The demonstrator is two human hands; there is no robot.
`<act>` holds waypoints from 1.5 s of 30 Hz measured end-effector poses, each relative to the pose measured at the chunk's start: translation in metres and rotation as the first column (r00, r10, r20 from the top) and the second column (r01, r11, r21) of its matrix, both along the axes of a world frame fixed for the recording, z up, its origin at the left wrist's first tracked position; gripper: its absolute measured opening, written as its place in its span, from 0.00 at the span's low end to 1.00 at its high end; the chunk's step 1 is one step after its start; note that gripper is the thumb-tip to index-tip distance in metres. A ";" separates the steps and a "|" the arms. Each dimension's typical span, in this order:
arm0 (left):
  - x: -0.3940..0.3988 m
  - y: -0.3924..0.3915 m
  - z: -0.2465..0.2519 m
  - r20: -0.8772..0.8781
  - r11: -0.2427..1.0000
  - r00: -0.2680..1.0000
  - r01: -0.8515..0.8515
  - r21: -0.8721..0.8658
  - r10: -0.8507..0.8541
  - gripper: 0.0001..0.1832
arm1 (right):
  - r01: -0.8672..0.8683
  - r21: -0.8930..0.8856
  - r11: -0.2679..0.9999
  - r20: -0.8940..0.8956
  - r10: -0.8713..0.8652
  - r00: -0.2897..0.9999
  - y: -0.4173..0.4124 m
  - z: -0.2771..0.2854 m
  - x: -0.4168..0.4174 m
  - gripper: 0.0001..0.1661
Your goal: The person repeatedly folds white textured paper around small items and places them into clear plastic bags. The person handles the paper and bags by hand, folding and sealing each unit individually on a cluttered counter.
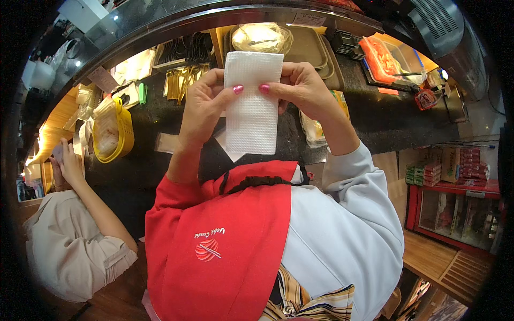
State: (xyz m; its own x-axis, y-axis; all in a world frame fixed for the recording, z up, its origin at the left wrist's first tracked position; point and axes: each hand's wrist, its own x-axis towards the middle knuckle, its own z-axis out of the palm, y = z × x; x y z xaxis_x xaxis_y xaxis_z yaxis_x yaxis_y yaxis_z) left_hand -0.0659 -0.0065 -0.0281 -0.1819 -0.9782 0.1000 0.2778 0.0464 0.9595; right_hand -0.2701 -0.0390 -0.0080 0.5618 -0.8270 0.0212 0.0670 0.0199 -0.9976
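A white embossed paper napkin (253, 116), folded into a long rectangle, is held up between both hands above the dark counter (132, 120). My left hand (207, 100) pinches its left edge, thumb on the front face and fingers behind. On the other edge my right hand (301, 86) grips it the same way, its thumb close to the left one. Below the napkin a white sheet of paper (231, 149) partly shows on the counter. A small flat packet (166, 143) lies left of it. Beside my right forearm is a clear plastic packet (315, 130), partly covered by the arm.
A yellow plastic basket (127, 132) stands at left, near a co-worker's hand (70, 162). Gold cutlery (180, 84) and black spoons (186, 50) lie behind my left hand. Brown trays (307, 46) are stacked at the back. A tub of orange shredded food (381, 60) sits back right.
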 end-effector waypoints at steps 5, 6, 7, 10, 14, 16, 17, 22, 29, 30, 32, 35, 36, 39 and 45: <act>-0.001 0.006 0.000 -0.079 0.998 0.994 0.069 -0.014 -0.070 0.13 | -0.025 -0.051 0.998 0.021 0.027 0.999 0.008 0.002 0.004 0.14; 0.000 0.007 0.001 -0.073 0.997 0.995 0.069 -0.019 -0.070 0.13 | -0.032 -0.049 0.998 0.043 0.034 0.998 0.008 0.000 0.003 0.14; 0.000 0.009 0.000 -0.089 0.998 0.994 0.053 -0.027 -0.056 0.13 | -0.039 -0.047 0.998 0.065 0.042 0.997 0.009 -0.001 0.003 0.13; 0.003 0.013 -0.003 -0.130 0.997 0.990 0.036 -0.072 -0.045 0.12 | -0.002 -0.115 0.993 0.174 0.022 0.985 0.013 -0.003 0.004 0.10; 0.018 0.015 -0.010 -0.180 0.976 0.974 0.101 -0.192 -0.136 0.14 | -0.125 -0.088 0.988 0.286 0.145 0.947 0.011 -0.006 -0.004 0.07; 0.018 0.016 -0.008 -0.156 0.967 0.982 0.068 -0.246 -0.109 0.18 | -0.126 -0.204 0.971 0.321 0.188 0.928 0.008 -0.008 -0.002 0.07; 0.020 0.015 -0.006 -0.158 0.965 0.977 0.105 -0.241 -0.146 0.17 | -0.124 -0.262 0.957 0.337 0.211 0.918 0.007 -0.008 -0.001 0.09; 0.023 0.014 0.008 -0.010 0.968 0.999 0.035 -0.249 -0.039 0.04 | -0.056 -0.112 0.992 0.352 0.093 0.931 0.012 0.000 0.010 0.11; 0.018 0.012 0.011 0.142 0.962 0.988 -0.018 -0.274 0.059 0.10 | -0.089 0.033 0.996 0.101 0.085 0.991 0.015 -0.014 0.027 0.17; 0.015 0.015 0.016 0.079 0.983 0.997 -0.013 -0.185 0.028 0.11 | -0.067 0.022 0.998 0.106 0.064 0.992 0.016 -0.015 0.027 0.16; 0.014 0.016 0.016 0.042 0.997 0.999 0.021 -0.075 -0.018 0.12 | -0.040 0.010 0.999 0.103 0.039 0.994 0.016 -0.017 0.028 0.15; 0.024 0.015 -0.010 -0.020 0.986 0.988 0.157 0.063 -0.156 0.13 | -0.030 0.005 1.000 0.074 0.029 0.997 0.017 -0.018 0.028 0.15; 0.024 0.015 -0.016 -0.042 0.988 0.988 0.149 0.026 -0.148 0.14 | -0.036 -0.024 0.999 0.074 0.038 0.997 0.017 -0.019 0.027 0.15; 0.024 0.019 -0.021 -0.139 0.991 0.981 0.135 0.012 -0.132 0.12 | -0.051 -0.084 0.995 0.116 0.061 0.991 0.016 -0.026 0.025 0.15; 0.030 0.028 -0.029 -0.379 0.979 0.903 0.172 -0.108 -0.201 0.08 | -0.139 -0.060 0.988 0.282 0.150 0.948 0.017 -0.035 0.021 0.14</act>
